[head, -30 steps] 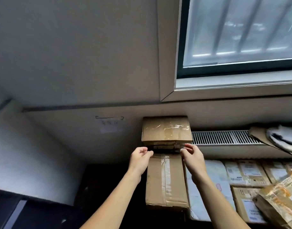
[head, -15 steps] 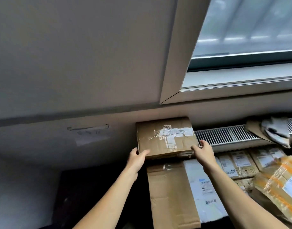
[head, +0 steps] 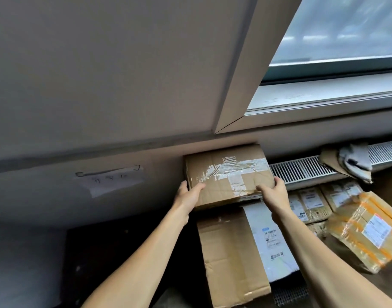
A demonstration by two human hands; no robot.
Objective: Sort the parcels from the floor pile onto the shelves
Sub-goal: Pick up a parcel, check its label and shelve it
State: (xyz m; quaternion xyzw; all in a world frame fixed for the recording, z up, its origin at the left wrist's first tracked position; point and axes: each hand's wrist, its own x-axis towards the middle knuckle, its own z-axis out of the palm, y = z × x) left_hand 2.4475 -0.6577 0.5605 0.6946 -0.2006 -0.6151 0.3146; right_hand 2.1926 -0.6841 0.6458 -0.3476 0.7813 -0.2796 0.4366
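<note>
I grip a box with both hands. My left hand clasps its near left corner, thumb laid on the top face. My right hand clasps the near right corner, thumb on top as well and fingers curled round the side. The box is brown cardboard with shiny clear tape crossing its top. Its far edge is close to the wall, just under the window. It sits above a tall brown carton and a white parcel with a printed label, which stand side by side, touching. I cannot tell whether the box rests on them or hangs in my grip.

To the right of the box runs a ribbed grille, with crumpled wrapping lying on its far end. Below the grille stand small labelled boxes in a row. Near them, further right, a parcel with yellow tape lies tilted. On the wall to the left of the box is a taped paper note; its writing is too faint to read.
</note>
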